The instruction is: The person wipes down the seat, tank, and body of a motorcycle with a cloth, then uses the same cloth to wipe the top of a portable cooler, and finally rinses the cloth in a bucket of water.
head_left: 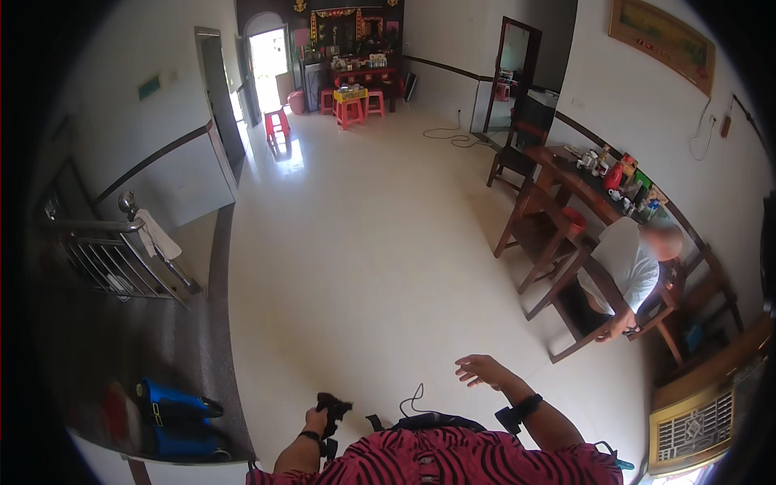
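Low in the view, my left hand is closed around a small black object of irregular shape; its kind I cannot make out. My right hand reaches out over the pale tiled floor, its fingers apart and nothing in them. Each wrist wears a black band, and the right one carries a dark box-shaped device. Between my hands, a dark bundle lies against my pink and black striped top, and a thin dark cord loops up beside it.
At right, a person sits in a wooden chair beside a long table crowded with bottles. Blue boots are at lower left, near a metal stair railing. Red stools stand far ahead; a cable lies on the floor.
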Action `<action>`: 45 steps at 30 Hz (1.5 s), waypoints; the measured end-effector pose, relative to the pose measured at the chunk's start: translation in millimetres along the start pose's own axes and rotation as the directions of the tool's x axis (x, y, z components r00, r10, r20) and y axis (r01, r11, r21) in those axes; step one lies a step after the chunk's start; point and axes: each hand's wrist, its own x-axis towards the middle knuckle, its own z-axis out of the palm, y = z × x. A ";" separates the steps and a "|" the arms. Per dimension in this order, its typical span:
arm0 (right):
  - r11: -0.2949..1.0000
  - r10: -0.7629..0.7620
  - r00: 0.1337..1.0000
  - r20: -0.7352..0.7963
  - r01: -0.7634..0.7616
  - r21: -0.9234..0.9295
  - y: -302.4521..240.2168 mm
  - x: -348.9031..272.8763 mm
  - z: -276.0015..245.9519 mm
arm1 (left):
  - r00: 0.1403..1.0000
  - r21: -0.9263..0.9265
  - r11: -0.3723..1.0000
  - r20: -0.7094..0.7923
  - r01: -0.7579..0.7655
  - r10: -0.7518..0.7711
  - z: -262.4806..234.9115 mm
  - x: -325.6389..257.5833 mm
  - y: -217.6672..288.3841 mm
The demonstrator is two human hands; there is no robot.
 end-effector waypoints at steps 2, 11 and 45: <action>0.998 0.061 0.992 0.111 -0.057 -0.034 -20.9 22.4 -8.2 | 0.971 0.283 0.934 -0.036 -0.218 0.237 32.9 50.7 62.9; 0.999 0.031 0.994 0.101 -0.033 0.016 -65.9 144.8 -139.0 | 0.895 0.308 0.858 -0.044 -0.410 0.444 152.8 132.2 224.3; 0.989 0.135 0.989 0.057 -0.131 -0.065 -345.3 559.6 -432.2 | 0.909 0.141 0.903 -0.039 -0.406 0.415 322.5 557.2 654.0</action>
